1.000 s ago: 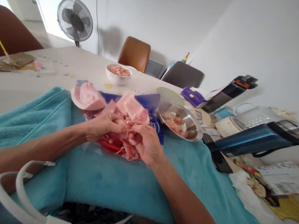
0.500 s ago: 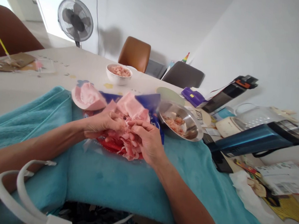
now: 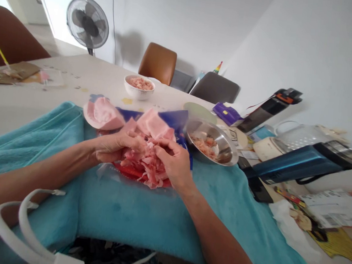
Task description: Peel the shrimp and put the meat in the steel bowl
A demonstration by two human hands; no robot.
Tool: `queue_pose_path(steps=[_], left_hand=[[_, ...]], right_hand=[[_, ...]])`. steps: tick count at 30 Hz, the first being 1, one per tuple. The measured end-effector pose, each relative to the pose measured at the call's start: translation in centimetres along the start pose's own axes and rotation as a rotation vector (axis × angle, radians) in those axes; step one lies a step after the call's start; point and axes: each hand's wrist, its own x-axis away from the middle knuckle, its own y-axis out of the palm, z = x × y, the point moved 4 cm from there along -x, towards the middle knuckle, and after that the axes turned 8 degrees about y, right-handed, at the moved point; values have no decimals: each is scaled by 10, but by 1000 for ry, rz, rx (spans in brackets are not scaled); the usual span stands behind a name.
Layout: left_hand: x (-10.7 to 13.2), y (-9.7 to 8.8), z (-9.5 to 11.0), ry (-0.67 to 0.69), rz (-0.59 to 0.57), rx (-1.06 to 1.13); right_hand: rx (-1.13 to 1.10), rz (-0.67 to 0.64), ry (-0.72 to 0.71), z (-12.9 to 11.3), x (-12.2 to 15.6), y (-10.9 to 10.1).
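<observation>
A heap of thin, pink, raw-looking meat strips [image 3: 151,171] lies on a blue and red plastic bag [image 3: 177,118] atop a teal towel [image 3: 133,210]. From the left, my left hand [image 3: 115,145] grips the strips, its fingers bent at the heap's upper edge. My right hand [image 3: 175,162] meets it from the other side, thumb and fingertips pinching a strip close to the left fingers. Larger pale pink slabs [image 3: 155,124] lie just beyond both hands. A rounded pink piece [image 3: 102,114] sits at the bag's far left corner.
To the right stands a steel bowl [image 3: 213,143] with shredded pinkish bits. A white bowl [image 3: 139,87] of similar shreds is farther back. Bottles [image 3: 301,163], a phone [image 3: 259,189] and papers crowd the right side. White cables [image 3: 18,233] cross the lower left.
My fingers have shifted slightly over the meat, with the right fingertips curling in more. The bowls and bag keep their places.
</observation>
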Motion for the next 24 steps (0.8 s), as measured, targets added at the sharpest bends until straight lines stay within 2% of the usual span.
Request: queue_pose_path(steps=[4, 7, 10, 13, 17, 24], left_hand=[[3, 0, 4, 7, -23, 38], [5, -4, 11, 62, -26, 57], [5, -9, 16, 102, 45, -11], [4, -8, 12, 58, 88, -130], [3, -2, 4, 2, 113, -178], [2, -1, 2, 14, 163, -173]], right_hand=[[-16, 65, -48, -1, -3, -4], [-147, 76, 14, 2, -7, -8], [-384, -7, 150, 4, -9, -7], [-536, -144, 217, 0, -7, -3], [-599, -240, 209, -5, -4, 0], [-615, -267, 211, -3, -3, 2]])
